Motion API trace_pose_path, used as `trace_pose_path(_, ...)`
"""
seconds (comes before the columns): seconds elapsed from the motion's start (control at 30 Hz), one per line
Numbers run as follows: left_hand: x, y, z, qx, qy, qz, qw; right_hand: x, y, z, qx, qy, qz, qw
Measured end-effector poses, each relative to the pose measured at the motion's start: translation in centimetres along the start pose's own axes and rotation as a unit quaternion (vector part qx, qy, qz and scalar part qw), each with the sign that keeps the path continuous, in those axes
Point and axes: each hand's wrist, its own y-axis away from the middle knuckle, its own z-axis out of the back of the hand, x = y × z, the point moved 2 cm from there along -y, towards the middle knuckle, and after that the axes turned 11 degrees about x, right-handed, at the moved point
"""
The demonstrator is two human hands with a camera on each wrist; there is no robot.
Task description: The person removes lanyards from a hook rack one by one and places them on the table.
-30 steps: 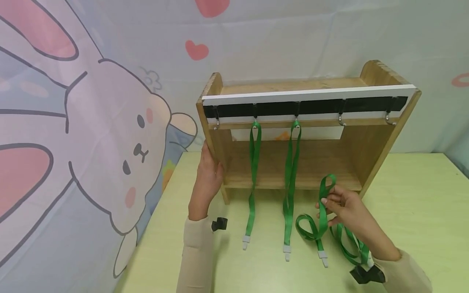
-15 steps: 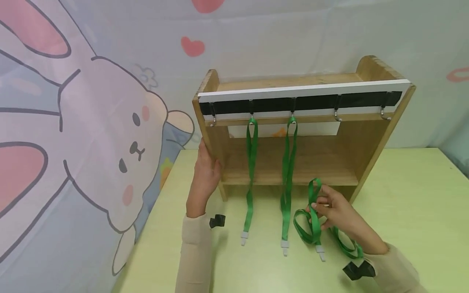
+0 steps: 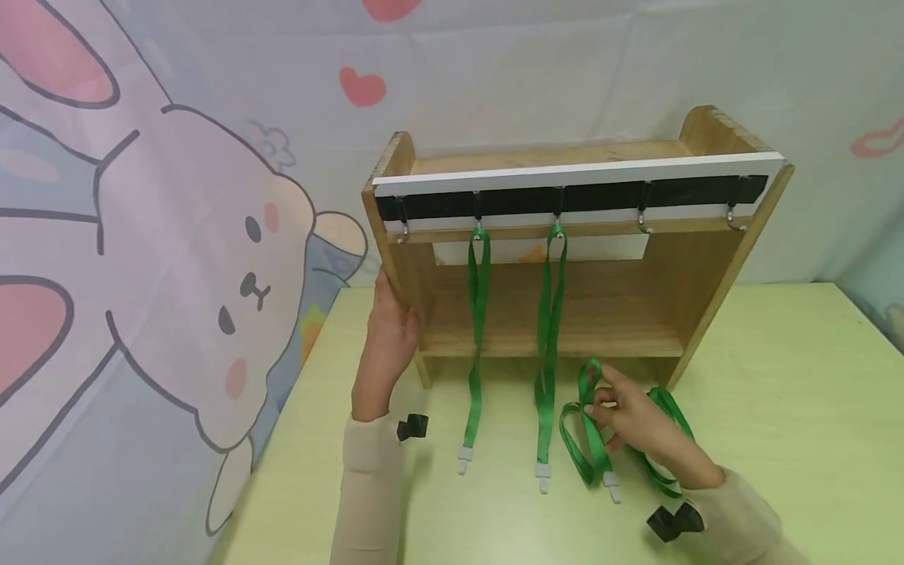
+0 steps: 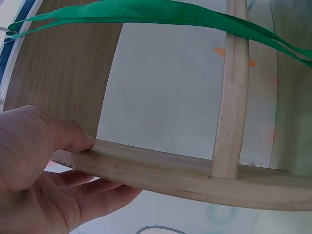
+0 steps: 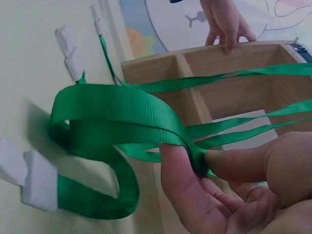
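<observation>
Two green lanyards already hang from hooks on the wooden rack (image 3: 565,314) in the middle of the head view, one (image 3: 476,345) to the left and one (image 3: 547,353) beside it, their white clips lying on the table (image 3: 777,439). We see our left hand (image 3: 391,337) at the rack's left side panel, with the thumb over the front edge and the fingers behind the board, so it grips the wood. In the lower right of the frame our right hand (image 3: 632,428) pinches a third green lanyard (image 3: 586,424) between thumb and index finger; the other fingers are curled. This lanyard makes a loop above the fingers, and the rest of it lies coiled on the table just in front of the rack, its white clip (image 3: 611,485) also on the table. A rabbit-patterned curtain (image 3: 176,235) fills the left side.
</observation>
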Motion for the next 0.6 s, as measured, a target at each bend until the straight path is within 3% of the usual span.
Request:
trace_pose_path(0.2, 0.0, 0.0, 0.0, 0.007, 0.011, 0.021, 0.9997, -0.6, -0.2, -0.2, 0.005, 0.008, -0.012, 1.000)
trace_pose_path(0.6, -0.1, -0.1, 0.0, 0.011, 0.016, 0.029, 0.9994, -1.7, -0.4, -0.6, -0.014, 0.028, -0.042, 0.999)
